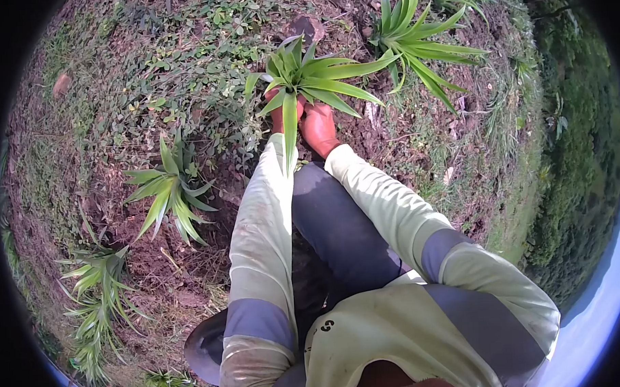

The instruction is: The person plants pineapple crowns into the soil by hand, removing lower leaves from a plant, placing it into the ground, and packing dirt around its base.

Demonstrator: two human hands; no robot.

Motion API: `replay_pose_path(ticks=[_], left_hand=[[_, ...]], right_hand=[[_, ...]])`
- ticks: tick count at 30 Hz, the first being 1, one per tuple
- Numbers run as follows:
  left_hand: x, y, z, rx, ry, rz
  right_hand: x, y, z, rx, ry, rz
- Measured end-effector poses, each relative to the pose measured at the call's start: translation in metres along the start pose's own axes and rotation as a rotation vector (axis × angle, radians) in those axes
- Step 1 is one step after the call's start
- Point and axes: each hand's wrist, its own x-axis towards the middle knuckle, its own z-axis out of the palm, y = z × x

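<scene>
A young pineapple plant with long green leaves stands at the top middle of the head view. Under its leaves, my left hand is closed around the base, partly covered by the foliage. My right hand is against the lower right side of the base, close beside my left. Its back and wrist show, but its fingers are tucked out of sight under the leaves. One long leaf hangs down over my left wrist. The point where the plant meets the soil is hidden.
Another pineapple plant grows at the upper right. More stand at the left, one nearer and a clump lower down. A brown stone lies behind the held plant. Low weeds cover the ground, and trees rise at right.
</scene>
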Motion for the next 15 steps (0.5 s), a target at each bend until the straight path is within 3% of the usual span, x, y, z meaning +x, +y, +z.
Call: replay_pose_path(ticks=[2, 6, 8, 10, 11, 13, 15], left_hand=[[-0.003, -0.013, 0.005, 0.155, 0.02, 0.152], [-0.002, -0.012, 0.003, 0.167, 0.016, 0.139], [0.002, -0.007, 0.001, 0.146, 0.072, 0.22], [-0.001, -0.015, 0.005, -0.007, -0.006, 0.096], [-0.004, -0.016, 0.0, 0.161, -0.11, 0.098], [-0.015, -0.036, 0.018, -0.013, -0.002, 0.073], [-0.025, -0.058, 0.037, -0.413, 0.018, -0.114]], right_hand=[[0.003, 0.003, 0.005, -0.08, 0.035, -0.01], [0.006, -0.003, 0.006, 0.007, -0.026, 0.24], [0.007, -0.001, 0.003, -0.042, -0.08, 0.24], [-0.001, -0.009, -0.02, -0.117, -0.103, -0.092], [-0.007, -0.018, -0.044, -0.08, -0.131, -0.091], [-0.021, -0.019, -0.083, -0.142, -0.186, 0.017], [-0.043, 0.006, -0.108, -0.283, -0.232, 0.072]])
